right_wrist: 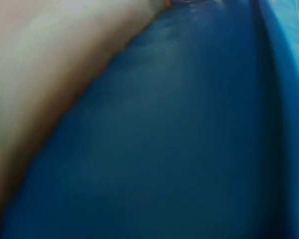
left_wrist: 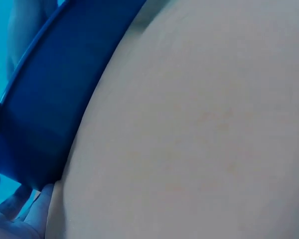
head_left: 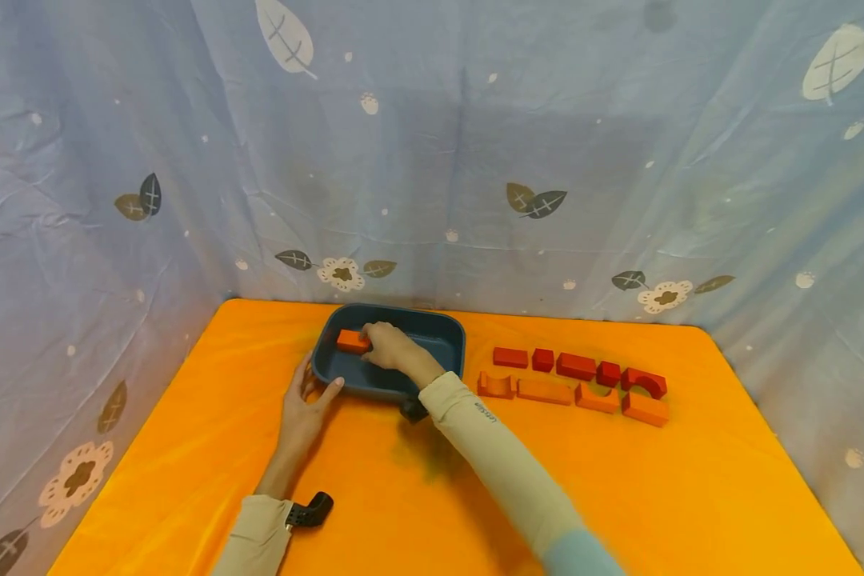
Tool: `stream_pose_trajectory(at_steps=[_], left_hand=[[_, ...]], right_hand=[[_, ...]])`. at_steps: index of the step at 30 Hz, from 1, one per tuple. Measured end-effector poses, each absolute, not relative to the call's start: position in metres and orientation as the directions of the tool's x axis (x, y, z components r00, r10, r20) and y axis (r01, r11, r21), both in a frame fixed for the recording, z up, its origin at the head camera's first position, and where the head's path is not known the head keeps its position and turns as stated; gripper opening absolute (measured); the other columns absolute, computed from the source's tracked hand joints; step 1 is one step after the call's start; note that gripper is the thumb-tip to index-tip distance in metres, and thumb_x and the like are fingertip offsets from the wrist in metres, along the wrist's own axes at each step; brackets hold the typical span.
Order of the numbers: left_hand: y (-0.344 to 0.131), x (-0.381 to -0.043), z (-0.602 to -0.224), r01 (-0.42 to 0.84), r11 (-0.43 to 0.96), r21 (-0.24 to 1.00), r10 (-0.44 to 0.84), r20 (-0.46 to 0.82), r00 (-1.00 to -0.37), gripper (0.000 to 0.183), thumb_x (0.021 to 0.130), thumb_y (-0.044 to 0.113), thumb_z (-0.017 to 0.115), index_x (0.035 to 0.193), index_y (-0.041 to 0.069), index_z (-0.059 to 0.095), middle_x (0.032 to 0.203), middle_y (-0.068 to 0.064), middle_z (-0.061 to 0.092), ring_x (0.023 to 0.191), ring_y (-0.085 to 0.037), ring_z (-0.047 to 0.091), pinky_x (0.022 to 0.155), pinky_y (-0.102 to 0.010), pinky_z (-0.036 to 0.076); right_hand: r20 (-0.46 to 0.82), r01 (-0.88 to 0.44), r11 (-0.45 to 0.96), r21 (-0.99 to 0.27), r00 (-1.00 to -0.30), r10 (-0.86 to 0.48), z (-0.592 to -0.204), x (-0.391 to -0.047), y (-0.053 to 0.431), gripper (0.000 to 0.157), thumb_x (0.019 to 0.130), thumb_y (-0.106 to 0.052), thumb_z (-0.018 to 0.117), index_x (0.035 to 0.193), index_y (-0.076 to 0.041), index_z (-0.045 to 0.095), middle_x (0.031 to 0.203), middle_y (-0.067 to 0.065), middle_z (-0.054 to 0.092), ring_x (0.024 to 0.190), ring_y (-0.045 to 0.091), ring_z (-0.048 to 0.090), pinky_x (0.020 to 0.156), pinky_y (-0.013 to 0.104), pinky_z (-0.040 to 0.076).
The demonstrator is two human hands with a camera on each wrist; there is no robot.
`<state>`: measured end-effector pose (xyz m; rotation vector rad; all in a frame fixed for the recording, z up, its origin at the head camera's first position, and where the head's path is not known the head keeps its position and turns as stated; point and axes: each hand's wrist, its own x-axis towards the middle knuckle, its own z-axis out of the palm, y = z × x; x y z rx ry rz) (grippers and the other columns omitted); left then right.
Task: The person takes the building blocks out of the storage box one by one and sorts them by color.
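A dark blue rectangular tray [head_left: 442,360] stands at the back of the table, left of middle. My left hand [head_left: 306,404] grips its near left corner, thumb against the front side and fingers around the left end. In the left wrist view, fingers press against the wall of the tray [left_wrist: 45,99]. Reaching inside from the right, my right hand [head_left: 389,346] pinches an orange rectangular block [head_left: 351,342] by its right end, at the tray's left part. The tray's floor [right_wrist: 154,139] fills most of the right wrist view, and the block is out of sight there.
To the tray's right lies a back row of red blocks, including a cube [head_left: 543,360] and an arch [head_left: 644,382]. In front runs a row of orange ones, with a long block [head_left: 545,392] and curved pieces. A patterned curtain [head_left: 432,160] surrounds the orange-covered table [head_left: 374,496].
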<state>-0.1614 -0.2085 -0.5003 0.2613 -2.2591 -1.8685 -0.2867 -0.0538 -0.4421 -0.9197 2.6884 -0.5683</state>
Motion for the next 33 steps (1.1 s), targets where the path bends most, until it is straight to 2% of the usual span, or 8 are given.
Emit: stream_pose_trajectory(at_steps=[6,9,13,15,25,29,33], left_hand=[[-0.199,-0.162,-0.497,0.008,0.151,0.988,-0.224,0.042,-0.974,0.08,0.093,0.028,0.069,0.157,0.014,0.023,0.157,-0.013,0.03,0.139,-0.036,0.035,0.113,-0.051,0.032],[-0.198,-0.162,-0.496,0.01,0.14,0.99,-0.229,0.042,-0.973,0.08,0.093,0.028,0.069,0.157,0.014,0.023,0.156,-0.014,0.031,0.138,-0.036,0.035,0.113,-0.05,0.032],[-0.201,-0.163,-0.495,0.006,0.143,0.99,-0.244,0.041,-0.969,0.08,0.092,0.028,0.07,0.157,0.014,0.024,0.156,-0.013,0.032,0.139,-0.034,0.035,0.113,-0.049,0.033],[-0.203,-0.163,-0.495,0.0,0.152,0.988,-0.253,0.039,-0.967,0.08,0.092,0.029,0.07,0.156,0.016,0.025,0.156,-0.011,0.032,0.139,-0.033,0.035,0.113,-0.049,0.033],[-0.208,-0.158,-0.498,-0.024,0.19,0.981,-0.277,0.03,-0.96,0.081,0.092,0.03,0.07,0.157,0.016,0.024,0.156,-0.012,0.031,0.139,-0.035,0.034,0.115,-0.05,0.03],[-0.207,-0.159,-0.499,-0.021,0.186,0.982,-0.284,0.034,-0.958,0.08,0.092,0.029,0.071,0.156,0.016,0.025,0.156,-0.011,0.032,0.139,-0.033,0.035,0.115,-0.048,0.03],[-0.206,-0.16,-0.498,-0.013,0.178,0.984,-0.282,0.038,-0.959,0.079,0.092,0.027,0.07,0.157,0.016,0.025,0.156,-0.012,0.031,0.139,-0.035,0.034,0.115,-0.049,0.03]], right_hand=[[0.006,-0.546,0.747,-0.379,-0.808,-0.589,-0.458,-0.288,-0.05,0.028,0.09,-0.014,0.072,0.115,-0.01,0.061,0.111,0.005,0.066,0.096,0.018,0.065,0.085,0.026,0.054],[0.048,-0.541,0.73,-0.417,-0.815,-0.577,-0.452,-0.284,-0.042,0.025,0.088,-0.007,0.072,0.112,-0.009,0.067,0.108,0.005,0.068,0.088,0.018,0.065,0.08,0.026,0.054],[0.112,-0.532,0.698,-0.48,-0.826,-0.553,-0.442,-0.282,-0.029,0.023,0.084,-0.007,0.076,0.107,-0.011,0.076,0.105,0.004,0.07,0.083,0.017,0.064,0.073,0.024,0.054],[0.121,-0.525,0.684,-0.506,-0.829,-0.546,-0.436,-0.281,-0.022,0.022,0.084,-0.008,0.076,0.105,-0.011,0.077,0.105,0.005,0.071,0.084,0.018,0.065,0.072,0.024,0.054],[0.141,-0.581,0.617,-0.531,-0.779,-0.611,-0.419,-0.274,0.016,0.02,0.086,-0.007,0.075,0.106,-0.007,0.077,0.107,0.007,0.072,0.102,0.023,0.065,0.084,0.032,0.055],[0.157,-0.55,0.578,-0.604,-0.792,-0.59,-0.414,-0.272,0.034,0.021,0.086,-0.002,0.074,0.106,-0.004,0.076,0.11,0.009,0.071,0.107,0.026,0.064,0.087,0.035,0.055],[0.206,-0.507,0.505,-0.699,-0.819,-0.536,-0.414,-0.271,0.054,0.023,0.084,0.003,0.074,0.107,0.0,0.075,0.112,0.014,0.07,0.108,0.03,0.064,0.085,0.033,0.057]])
